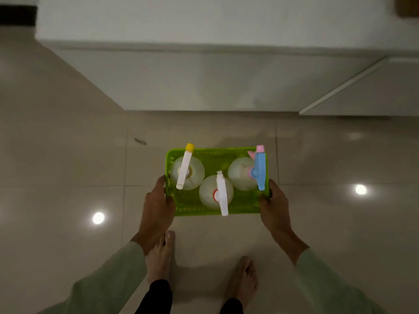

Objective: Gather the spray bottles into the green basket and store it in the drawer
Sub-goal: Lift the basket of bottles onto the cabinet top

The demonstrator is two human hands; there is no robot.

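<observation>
While both hands are gripping it, left hand (158, 200) and right hand (273, 206) closed on opposite ends, the green basket (197, 206) is hanging above the floor (68, 155), carrying three spray bottles (215, 192). Gathering looks complete; drawer storage is remaining, apparently in the far cabinet (204, 87).

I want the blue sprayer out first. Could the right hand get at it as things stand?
Probably not yet: the right hand and left hand each grip a side of the basket. The blue sprayer is uncovered and beside the right hand, but letting go might tip the basket.
</observation>
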